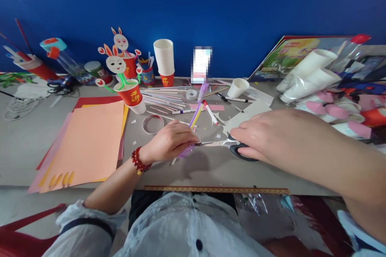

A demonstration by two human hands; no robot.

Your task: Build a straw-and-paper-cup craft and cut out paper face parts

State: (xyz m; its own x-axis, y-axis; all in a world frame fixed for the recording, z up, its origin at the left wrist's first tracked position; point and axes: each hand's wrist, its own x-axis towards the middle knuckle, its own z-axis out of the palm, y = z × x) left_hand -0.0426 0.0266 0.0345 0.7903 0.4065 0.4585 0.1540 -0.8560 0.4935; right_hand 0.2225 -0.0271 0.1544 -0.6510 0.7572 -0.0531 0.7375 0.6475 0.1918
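Note:
My right hand (253, 138) is closed on black-handled scissors (239, 148), whose metal blades point left and meet the fingertips of my left hand (177, 138). Those left fingers are pinched together on a small white piece of paper (197, 138), mostly hidden by the hand. Thin purple and yellow sticks (195, 116) run behind the left fingers, and a purple end shows below them; whether they are held or just lie there, I cannot tell. Left of the hand lies a roll of tape (152, 124). A cut sheet of white paper (249, 116) lies beyond the scissors.
Stacked coloured paper (87, 136) covers the left. Red cups with rabbit figures (129, 93), a stack of paper cups (164, 58) and scattered sticks (165, 98) stand or lie behind. A white cup (238, 87), a red-capped marker (210, 112) and bagged cups (310, 74) are further right.

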